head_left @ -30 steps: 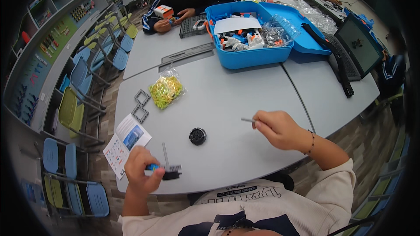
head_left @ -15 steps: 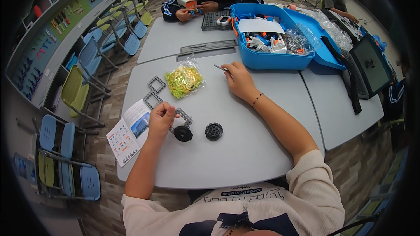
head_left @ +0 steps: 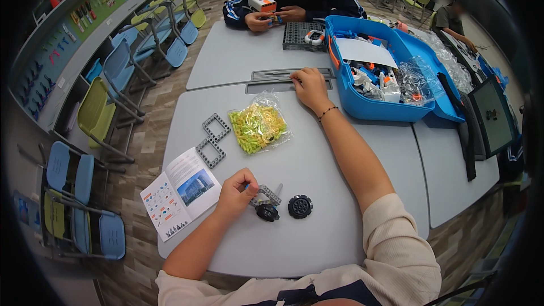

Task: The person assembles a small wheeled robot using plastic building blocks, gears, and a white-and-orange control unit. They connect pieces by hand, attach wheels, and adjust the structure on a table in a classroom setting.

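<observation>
My left hand (head_left: 237,194) grips a grey building-block frame (head_left: 268,194) with a black wheel (head_left: 267,212) fixed to it and a grey axle sticking up. Just right of that wheel, a loose black wheel (head_left: 300,207) lies flat on the table. My right hand (head_left: 310,86) is stretched forward to the sunken grey tray (head_left: 259,87), its fingertips pinched together at the thin grey rods (head_left: 273,73) there. Whatever is between those fingertips is too small to make out. A clear bag of yellow-green pieces (head_left: 258,127) lies between my hands, beside two joined grey frames (head_left: 211,153).
An open booklet (head_left: 181,192) lies left of my left forearm. A blue case (head_left: 385,105) full of parts stands at the right, near a laptop (head_left: 492,116). Across the table a person holds small parts near a white-and-orange box (head_left: 262,3) and a dark grey block (head_left: 300,35).
My right hand has moved forward from the tabletop to the grey tray; the grey rod it held no longer shows clearly. The left hand has turned the wheeled frame. The view has shifted.
</observation>
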Motion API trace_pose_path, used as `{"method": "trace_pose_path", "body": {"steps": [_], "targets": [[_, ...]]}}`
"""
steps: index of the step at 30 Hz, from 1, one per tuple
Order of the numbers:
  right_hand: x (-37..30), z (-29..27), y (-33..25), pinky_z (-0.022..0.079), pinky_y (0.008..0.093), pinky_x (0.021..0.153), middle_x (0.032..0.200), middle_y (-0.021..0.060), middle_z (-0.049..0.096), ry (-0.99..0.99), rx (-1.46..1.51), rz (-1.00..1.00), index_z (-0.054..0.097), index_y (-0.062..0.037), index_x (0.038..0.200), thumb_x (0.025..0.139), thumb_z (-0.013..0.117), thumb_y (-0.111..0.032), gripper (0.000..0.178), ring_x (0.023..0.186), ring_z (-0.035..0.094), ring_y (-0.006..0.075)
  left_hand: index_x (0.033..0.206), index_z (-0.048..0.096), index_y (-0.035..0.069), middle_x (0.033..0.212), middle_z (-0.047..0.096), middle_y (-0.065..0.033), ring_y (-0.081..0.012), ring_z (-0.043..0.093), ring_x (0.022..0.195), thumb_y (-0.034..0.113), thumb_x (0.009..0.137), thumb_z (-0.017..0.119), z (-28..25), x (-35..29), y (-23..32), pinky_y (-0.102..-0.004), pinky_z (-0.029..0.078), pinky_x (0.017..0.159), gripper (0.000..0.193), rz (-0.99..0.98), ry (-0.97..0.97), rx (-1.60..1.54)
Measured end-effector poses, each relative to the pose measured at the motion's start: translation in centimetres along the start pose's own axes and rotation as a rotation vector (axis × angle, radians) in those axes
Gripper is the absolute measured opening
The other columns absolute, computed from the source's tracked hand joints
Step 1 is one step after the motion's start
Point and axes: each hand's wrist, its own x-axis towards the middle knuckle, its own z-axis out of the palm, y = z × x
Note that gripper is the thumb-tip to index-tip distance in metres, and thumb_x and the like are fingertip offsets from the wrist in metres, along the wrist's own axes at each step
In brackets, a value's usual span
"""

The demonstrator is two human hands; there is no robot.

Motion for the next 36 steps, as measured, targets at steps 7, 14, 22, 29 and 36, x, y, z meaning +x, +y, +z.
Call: {"method": "trace_pose_path", "body": {"steps": [7,14,22,29,36], "targets": [[0.3,0.3,0.6,0.042,0.0396,0.085,0.093,0.004,0.062,-0.065,-0.001,-0.004,0.07,-0.0145,0.09,0.078,0.067,-0.014,0.012,0.095,0.055,0.0248,0.08,0.051,0.005,0.077,0.046,0.0006,-0.0082,0.049,0.071,0.05,0.086,0.062,0.1,0.0,0.3,-0.0225,0.043,0.067,0.047,0.02,-0.025,0.028],[0.6,-1.4,-0.5,0.043,0.0396,0.083,0.092,0.0081,0.062,0.089,0.19,-0.064,0.066,-0.0101,0.095,0.079,0.063,-0.009,0.016,0.094,0.056,0.0274,0.079,0.049,0.007,0.073,0.042,0.0013,-0.0076,0.043,0.064,0.054,0.092,0.05,-0.1,0.2,0.3,-0.0223,0.039,0.06,0.049,0.035,0.047,-0.1],[-5.4,-8.2,-11.5,0.045,0.0344,0.072,0.083,0.0087,0.059,-0.226,0.674,-0.16,0.062,-0.0047,0.093,0.083,0.062,-0.007,0.01,0.08,0.058,0.0226,0.072,0.044,0.009,0.066,0.037,-0.0004,-0.0122,0.037,0.057,0.055,0.097,0.035,-1.2,0.7,1.0,-0.0288,0.041,0.064,0.053,0.005,-0.051,-0.619],[-11.5,-15.6,-18.8,0.044,0.0357,0.064,0.075,0.0071,0.059,-0.698,0.515,-0.465,0.06,-0.0081,0.09,0.088,0.059,-0.019,0.011,0.072,0.058,0.025,0.071,0.043,0.01,0.065,0.038,-0.0007,-0.0125,0.041,0.058,0.057,0.096,0.033,0.6,-0.2,1.5,-0.0272,0.043,0.064,0.054,-0.082,-0.039,-0.575],[-12.6,-17.3,-18.2,0.046,0.036,0.062,0.074,0.0102,0.06,-0.813,0.671,0.066,0.055,-0.0041,0.088,0.095,0.052,-0.018,0.016,0.064,0.058,0.0264,0.112,0.046,0.008,0.098,0.046,-0.0048,-0.0128,0.049,0.088,0.057,0.095,0.038,2.7,-1.5,1.9,-0.0346,0.041,0.088,0.053,0.055,0.188,-0.178]]}}
